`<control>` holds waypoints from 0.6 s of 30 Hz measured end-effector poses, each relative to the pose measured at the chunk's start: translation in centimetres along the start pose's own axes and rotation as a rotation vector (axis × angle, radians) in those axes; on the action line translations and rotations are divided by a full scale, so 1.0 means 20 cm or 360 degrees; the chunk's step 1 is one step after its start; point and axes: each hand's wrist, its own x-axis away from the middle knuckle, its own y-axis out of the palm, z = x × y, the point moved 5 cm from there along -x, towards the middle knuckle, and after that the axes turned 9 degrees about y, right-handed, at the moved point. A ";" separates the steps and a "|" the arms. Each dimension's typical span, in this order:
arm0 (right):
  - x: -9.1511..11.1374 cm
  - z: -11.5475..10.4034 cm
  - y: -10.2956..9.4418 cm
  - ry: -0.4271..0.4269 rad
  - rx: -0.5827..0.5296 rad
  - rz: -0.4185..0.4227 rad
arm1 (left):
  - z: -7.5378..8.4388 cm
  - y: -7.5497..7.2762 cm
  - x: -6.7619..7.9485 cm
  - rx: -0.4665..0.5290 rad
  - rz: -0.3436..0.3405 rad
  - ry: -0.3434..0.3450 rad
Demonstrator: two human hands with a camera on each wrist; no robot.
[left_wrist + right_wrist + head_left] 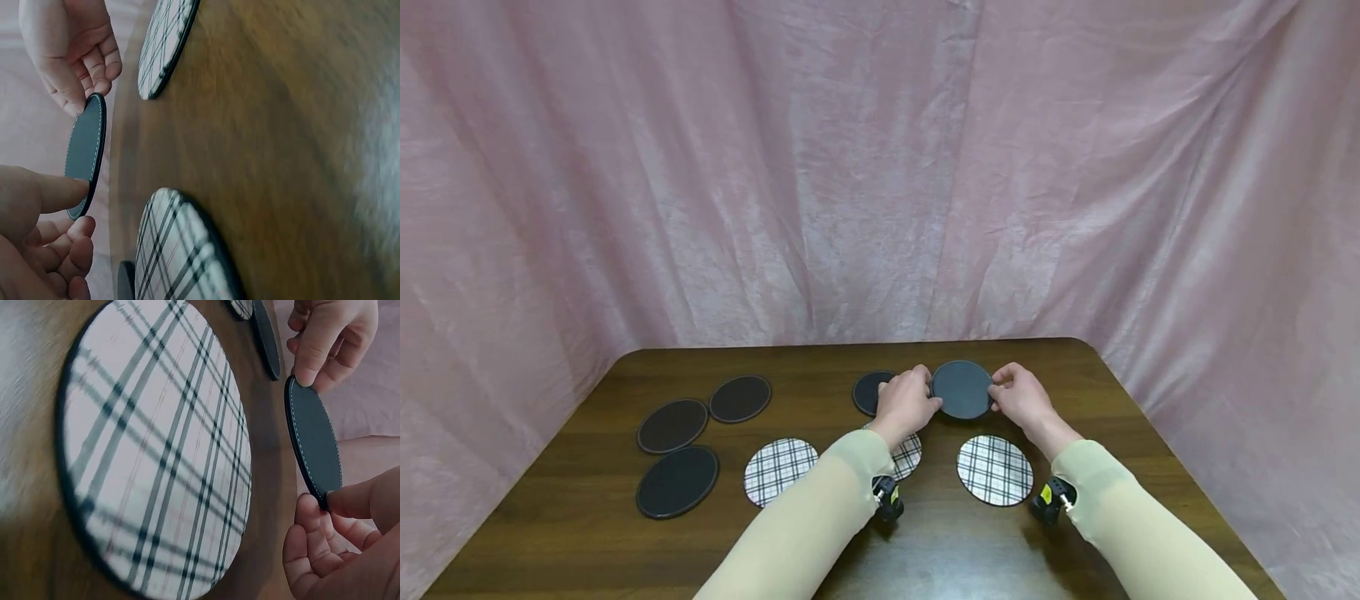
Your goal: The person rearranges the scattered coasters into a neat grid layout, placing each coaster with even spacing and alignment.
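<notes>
**Grey coaster (962,390) pinched at both edges**

Left hand (906,406): thumb and fingers pinch the coaster's left edge. Right hand (1022,398): thumb and fingers pinch its right edge. Coaster held raised over the far part of the wooden table (925,550), right of centre; pale stitching round its rim. Just left, partly behind the left hand: black coaster (868,392). Nearer: middle plaid coaster (907,457), half hidden by the left arm; right plaid coaster (995,471), in full view; left plaid coaster (780,468). Left side: three dark coasters (673,426), close together. Behind table: pink curtain (880,167).
</notes>
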 end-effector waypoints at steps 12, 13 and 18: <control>-0.05 -0.05 0.10 -0.0007 -0.0042 -0.0061 | -0.34 0.15 -0.15 -0.0006 0.0084 0.0037; -0.06 -0.05 0.11 -0.0003 -0.0044 -0.0071 | -0.38 0.19 -0.16 -0.0001 0.0094 0.0037; -0.06 -0.03 0.14 0.0026 -0.0029 -0.0070 | -0.40 0.20 -0.15 0.0042 0.0061 0.0020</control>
